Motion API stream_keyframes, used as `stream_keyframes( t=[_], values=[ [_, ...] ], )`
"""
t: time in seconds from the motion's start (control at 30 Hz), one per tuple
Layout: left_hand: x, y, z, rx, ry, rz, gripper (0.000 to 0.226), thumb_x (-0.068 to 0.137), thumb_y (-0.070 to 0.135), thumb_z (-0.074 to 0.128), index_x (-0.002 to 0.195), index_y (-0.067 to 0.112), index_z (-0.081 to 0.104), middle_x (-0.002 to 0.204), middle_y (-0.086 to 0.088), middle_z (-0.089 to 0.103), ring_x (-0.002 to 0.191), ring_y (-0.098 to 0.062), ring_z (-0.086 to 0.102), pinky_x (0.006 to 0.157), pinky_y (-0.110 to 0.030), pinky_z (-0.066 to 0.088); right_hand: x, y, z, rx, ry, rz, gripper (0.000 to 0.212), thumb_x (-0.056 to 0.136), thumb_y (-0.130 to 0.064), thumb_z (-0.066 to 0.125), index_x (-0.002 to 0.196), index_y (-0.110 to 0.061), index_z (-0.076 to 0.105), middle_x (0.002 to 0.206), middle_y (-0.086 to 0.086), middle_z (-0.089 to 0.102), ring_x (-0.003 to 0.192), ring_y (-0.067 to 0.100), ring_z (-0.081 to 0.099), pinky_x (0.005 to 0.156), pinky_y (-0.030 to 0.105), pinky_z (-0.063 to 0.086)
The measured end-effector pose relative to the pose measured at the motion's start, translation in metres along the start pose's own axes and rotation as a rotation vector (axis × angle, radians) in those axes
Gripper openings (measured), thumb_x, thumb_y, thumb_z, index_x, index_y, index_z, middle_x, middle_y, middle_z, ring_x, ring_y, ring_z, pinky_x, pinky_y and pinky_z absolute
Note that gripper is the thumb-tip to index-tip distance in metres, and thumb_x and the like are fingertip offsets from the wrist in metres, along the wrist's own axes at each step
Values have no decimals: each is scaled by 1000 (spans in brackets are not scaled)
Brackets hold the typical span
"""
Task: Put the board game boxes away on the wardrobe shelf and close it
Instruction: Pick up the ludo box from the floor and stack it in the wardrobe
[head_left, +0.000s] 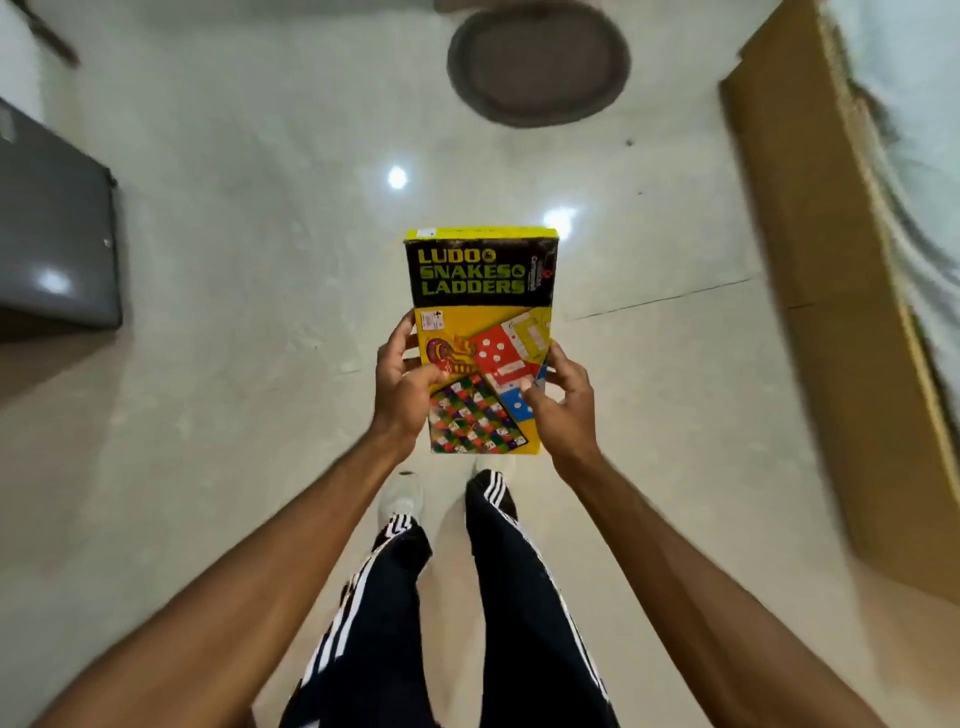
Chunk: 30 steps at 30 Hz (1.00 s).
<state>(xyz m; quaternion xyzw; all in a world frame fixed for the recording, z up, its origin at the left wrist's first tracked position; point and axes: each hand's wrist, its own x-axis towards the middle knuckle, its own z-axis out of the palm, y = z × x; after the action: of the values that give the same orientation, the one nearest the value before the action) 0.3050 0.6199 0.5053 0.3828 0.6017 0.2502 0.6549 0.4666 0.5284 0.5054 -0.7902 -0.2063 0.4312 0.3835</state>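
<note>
A yellow and black Ludo and Snakes & Ladders box is held flat in front of me over the floor, its title end pointing away. My left hand grips its near left edge, thumb on top. My right hand grips the near right edge, thumb on the lid. The wardrobe shelf is not in view.
A shiny pale tiled floor lies below. A brown wooden bed frame with a light sheet runs along the right. A dark grey cabinet stands at the left. A round grey mat lies ahead. My legs and shoes show below.
</note>
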Motion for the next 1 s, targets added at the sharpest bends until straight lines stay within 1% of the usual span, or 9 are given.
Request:
stream_keyframes(
  t=[0.13,0.37,0.5,0.57,0.67,0.77,0.83,0.9,1.0],
  values=[
    [-90,53,18,120,-184,46,77,63,22,63,136,40,47,132,-5,53,116,-26,58,89,-47,55,-93,-30,-66,42,113,10,60,89,-21,69,145,-23,47,134,3,50,123,16,53,101,47,53],
    [-195,69,63,313,-503,55,65,63,16,65,125,28,48,121,3,58,109,-26,63,87,-51,56,-215,4,-144,196,426,87,57,87,-14,70,141,-18,52,129,5,56,114,16,59,93,44,57],
    [-235,54,120,451,-700,98,62,72,12,78,125,19,47,123,2,57,108,-22,63,79,-40,59,-262,51,-181,319,622,158,54,87,-15,72,138,-19,55,127,5,59,110,14,61,75,21,59],
    [-255,43,155,519,-783,127,62,76,9,80,127,19,46,125,1,56,106,-17,62,75,-32,57,-279,72,-203,366,704,190,54,88,-15,71,139,-19,54,126,5,58,110,14,60,68,15,56],
    [-286,26,210,606,-885,144,66,75,12,81,129,22,44,125,1,55,107,-15,59,76,-31,56,-299,101,-246,441,806,240,56,89,-13,69,142,-19,52,127,4,58,110,13,60,68,15,56],
    [-323,9,272,655,-975,147,64,77,3,77,128,25,45,123,-3,56,110,-19,58,72,-29,53,-319,131,-301,466,908,254,54,91,-10,67,142,-19,51,123,4,56,110,13,59,67,15,56],
    [-355,-6,321,685,-1043,149,65,77,-2,74,128,25,44,122,-4,57,110,-20,57,70,-29,52,-336,155,-344,494,969,276,54,91,-9,66,142,-19,51,122,4,55,111,14,60,73,23,59],
    [-378,-20,365,708,-1087,167,66,77,-4,72,129,26,44,121,-4,57,110,-20,57,73,-31,53,-348,176,-381,494,1002,284,56,91,-9,67,143,-19,50,123,3,55,108,13,60,77,31,61],
    [-415,-40,431,738,-1173,175,69,76,-4,71,133,26,45,122,-5,57,109,-19,58,81,-41,56,-365,210,-441,497,1045,292,55,90,-12,68,142,-22,51,121,2,56,106,14,62,71,26,61]
  ],
)
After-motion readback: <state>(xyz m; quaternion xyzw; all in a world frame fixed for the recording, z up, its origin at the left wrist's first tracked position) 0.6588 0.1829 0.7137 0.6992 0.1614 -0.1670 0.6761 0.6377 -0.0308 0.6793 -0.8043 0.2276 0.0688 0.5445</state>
